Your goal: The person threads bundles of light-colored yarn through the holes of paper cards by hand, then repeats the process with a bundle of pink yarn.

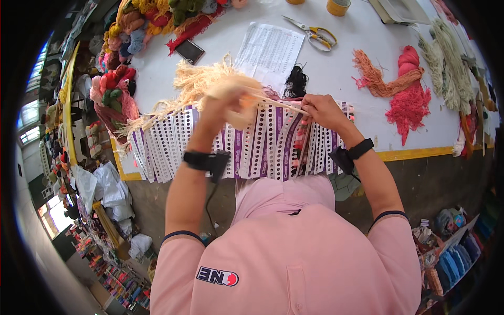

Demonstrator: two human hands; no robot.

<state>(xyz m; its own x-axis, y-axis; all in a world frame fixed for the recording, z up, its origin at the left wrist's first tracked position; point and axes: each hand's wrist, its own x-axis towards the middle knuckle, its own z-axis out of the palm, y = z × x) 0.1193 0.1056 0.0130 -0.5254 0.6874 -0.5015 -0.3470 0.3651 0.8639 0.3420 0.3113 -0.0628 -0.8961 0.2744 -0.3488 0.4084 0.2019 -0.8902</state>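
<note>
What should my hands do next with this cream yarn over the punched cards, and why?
Probably draw the strand through with the right hand. It pinches one cream strand at a punched card, and the strand runs taut back to the cream yarn bundle gripped in the left hand.

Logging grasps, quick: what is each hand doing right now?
Left hand: closed on a fluffy bundle of cream yarn.
Right hand: fingers pinched on cream yarn strands over the white-and-purple perforated cards.

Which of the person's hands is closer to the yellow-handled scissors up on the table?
The right hand. It pinches cream strands over the perforated cards, below the scissors. The left hand, gripping the cream yarn bundle, lies farther off, down and to their left.
</note>
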